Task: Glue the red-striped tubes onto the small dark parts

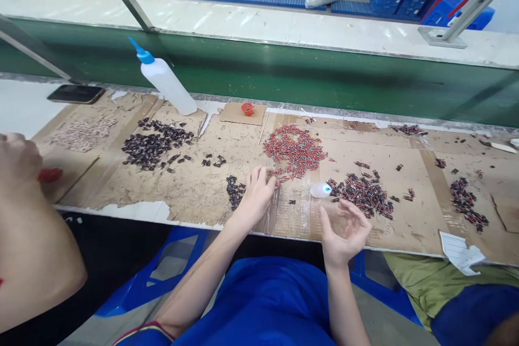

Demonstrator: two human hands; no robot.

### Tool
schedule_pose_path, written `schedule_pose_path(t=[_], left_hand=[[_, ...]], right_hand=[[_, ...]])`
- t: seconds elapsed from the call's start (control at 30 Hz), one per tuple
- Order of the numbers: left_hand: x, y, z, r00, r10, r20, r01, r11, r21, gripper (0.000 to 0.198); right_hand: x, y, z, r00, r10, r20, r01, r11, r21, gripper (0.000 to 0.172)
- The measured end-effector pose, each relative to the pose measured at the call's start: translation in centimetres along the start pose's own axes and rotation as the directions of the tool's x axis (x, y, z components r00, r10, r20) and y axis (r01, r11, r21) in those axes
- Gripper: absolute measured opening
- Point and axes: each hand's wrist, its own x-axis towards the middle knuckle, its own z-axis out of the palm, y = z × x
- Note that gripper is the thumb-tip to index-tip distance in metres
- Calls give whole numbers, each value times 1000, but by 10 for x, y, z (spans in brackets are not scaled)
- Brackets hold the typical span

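My left hand (258, 192) rests at the lower edge of a pile of small red and silver parts (294, 148). Its fingers are bent together, and whatever lies between the tips is too small to make out. Just left of it is a small cluster of black parts (234, 192). My right hand (344, 233) hovers at the table's near edge, thumb and curled fingers apart, with nothing visible between them. Beyond its thumb lies a small white bottle (320, 190) with a blue tip. A heap of black-and-red parts (363, 194) sits right beside it.
Cardboard (194, 189) covers the bench. A tall white squeeze bottle (170, 86), a red cap (247, 109) and a phone (76, 94) stand or lie along the back. Black parts (152, 143) are heaped at left. A co-worker's arm (36, 238) reaches in there; another person sits at right.
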Motion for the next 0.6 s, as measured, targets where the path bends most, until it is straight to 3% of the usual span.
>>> schedule_pose_path(t=[0.13, 0.4, 0.5, 0.6], left_hand=[[2, 3, -4, 998, 55, 19, -56, 996, 67, 16], [9, 0, -7, 995, 91, 44, -93, 994, 57, 12], [9, 5, -12, 995, 57, 85, -49, 995, -89, 14], [4, 19, -17, 994, 30, 109, 18, 910, -415, 14]], right_hand=[[-17, -7, 0, 992, -101, 81, 101, 995, 4, 32], [-24, -14, 4, 977, -53, 206, 56, 998, -10, 16], [-24, -15, 6, 971, -13, 237, 14, 1000, -5, 14], [-28, -17, 10, 948, 122, 294, -138, 990, 32, 19]])
